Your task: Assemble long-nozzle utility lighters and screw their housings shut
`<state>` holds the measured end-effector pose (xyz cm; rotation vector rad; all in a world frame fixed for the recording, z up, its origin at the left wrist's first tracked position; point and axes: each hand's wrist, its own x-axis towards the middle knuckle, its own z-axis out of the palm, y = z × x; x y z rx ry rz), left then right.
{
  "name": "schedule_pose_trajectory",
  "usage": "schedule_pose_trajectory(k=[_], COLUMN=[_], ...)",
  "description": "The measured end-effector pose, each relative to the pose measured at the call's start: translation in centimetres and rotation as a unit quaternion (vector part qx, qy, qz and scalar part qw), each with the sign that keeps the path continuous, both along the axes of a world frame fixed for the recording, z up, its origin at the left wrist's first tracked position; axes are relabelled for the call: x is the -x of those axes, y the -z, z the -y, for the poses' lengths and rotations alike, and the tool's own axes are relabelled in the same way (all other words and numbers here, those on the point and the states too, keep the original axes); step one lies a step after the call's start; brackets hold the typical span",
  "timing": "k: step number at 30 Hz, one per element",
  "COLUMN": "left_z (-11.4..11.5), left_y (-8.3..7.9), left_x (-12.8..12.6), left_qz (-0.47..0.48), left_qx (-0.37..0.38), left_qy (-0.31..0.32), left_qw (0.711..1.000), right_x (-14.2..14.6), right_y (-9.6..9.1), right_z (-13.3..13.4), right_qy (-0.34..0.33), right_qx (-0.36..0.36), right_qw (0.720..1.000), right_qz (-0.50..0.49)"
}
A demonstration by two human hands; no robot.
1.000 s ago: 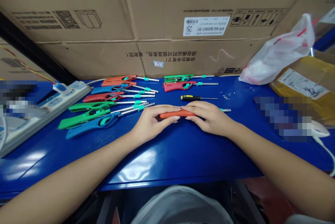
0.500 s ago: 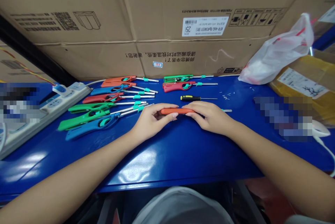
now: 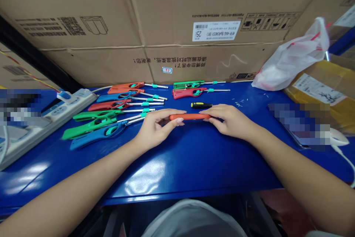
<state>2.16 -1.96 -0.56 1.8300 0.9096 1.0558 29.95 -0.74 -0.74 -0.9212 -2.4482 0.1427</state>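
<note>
An orange lighter (image 3: 191, 116), seen edge-on, is held level above the blue table between my two hands. My left hand (image 3: 159, 126) pinches its left end with thumb and fingers. The right end is gripped by my right hand (image 3: 227, 120), whose fingers hide the rest of it. Just behind the right fingers lies a screwdriver (image 3: 200, 105) with a black and yellow handle; its shaft is covered by the hand. Nearest my left hand is a blue long-necked lighter (image 3: 97, 136), its metal tube partly hidden.
Several more lighters lie at the left, including a green one (image 3: 88, 129). A red lighter (image 3: 188, 93) lies at the back. A power strip (image 3: 55, 113) runs along the left. A plastic bag (image 3: 294, 57), a taped parcel (image 3: 341, 107) and a cardboard box (image 3: 111, 59) border the table.
My right hand has shifted slightly right and up along the orange lighter, showing more of its body. My left hand has moved slightly left. The metal tube no longer shows beyond my right hand.
</note>
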Motion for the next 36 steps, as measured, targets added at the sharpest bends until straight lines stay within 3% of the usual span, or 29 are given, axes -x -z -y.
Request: schedule_pose_trajectory(k=[4, 7, 10, 13, 22, 29, 36], left_z=[-0.2, -0.2, -0.2, -0.5, -1.3, -1.5, -0.9], left_y=[-0.1, 0.1, 0.4, 0.4, -1.6, -1.7, -0.9], left_x=[0.3, 0.4, 0.5, 0.7, 1.7, 1.6, 0.7], left_qz=[-0.094, -0.215, -0.279, -0.281, -0.21, -0.159, -0.139], left_qx=[-0.058, -0.158, -0.181, -0.164, -0.073, 0.028, 0.084], left_qy=[-0.004, 0.032, 0.079, 0.082, -0.023, -0.009, 0.029], left_qw=[0.994, 0.963, 0.94, 0.942, 0.975, 0.987, 0.986], right_x=[0.3, 1.0, 1.6, 1.1, -4.2, -4.2, -1.3], right_y=[0.1, 0.3, 0.2, -0.3, -1.4, -1.7, -1.2], right_z=[0.1, 0.4, 0.7, 0.7, -1.8, -1.9, -0.2], right_qy=[0.004, -0.002, -0.02, -0.017, 0.096, 0.044, -0.016], right_qx=[0.044, 0.04, 0.031, 0.022, -0.008, -0.003, 0.022], right_qw=[0.999, 0.998, 0.998, 0.996, 0.989, 0.995, 0.992], right_qz=[0.029, 0.037, 0.051, 0.087, 0.114, 0.092, 0.12])
